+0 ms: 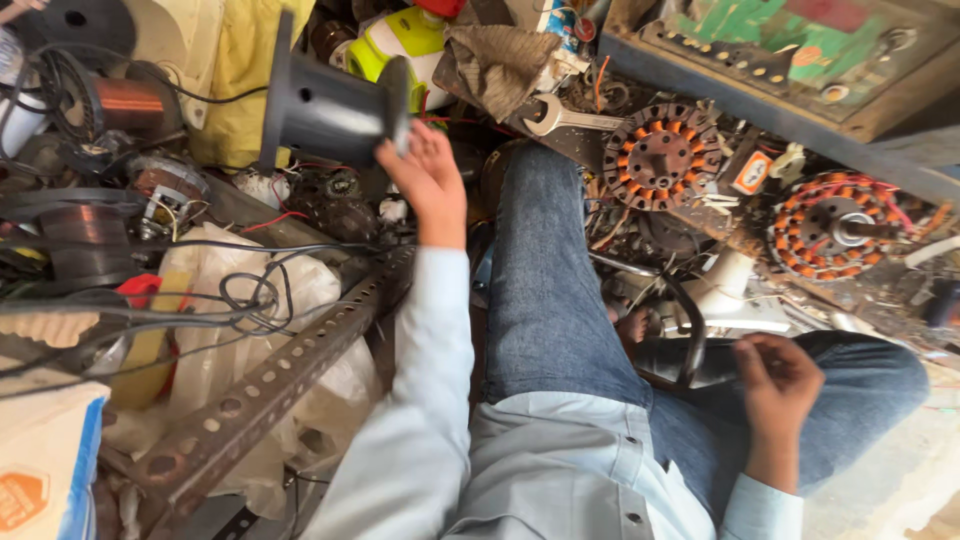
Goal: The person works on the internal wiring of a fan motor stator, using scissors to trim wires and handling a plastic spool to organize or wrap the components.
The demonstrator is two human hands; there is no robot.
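My left hand (425,175) is stretched out ahead and grips one flange of a large empty black plastic spool (325,108), which lies on its side above the clutter. My right hand (780,385) rests over my right knee with the fingers loosely curled; whether it pinches something small I cannot tell. A dark curved cable or strap (690,335) runs just left of it. I sit on the floor in blue jeans (545,290) and a pale blue shirt.
Two motor stators with orange-wrapped windings (660,155) (835,225) lie ahead on the right. A steel spanner (565,118) sits beyond my knee. A perforated metal angle bar (270,375), black wires, copper wire coils (125,100) and plastic bags crowd the left.
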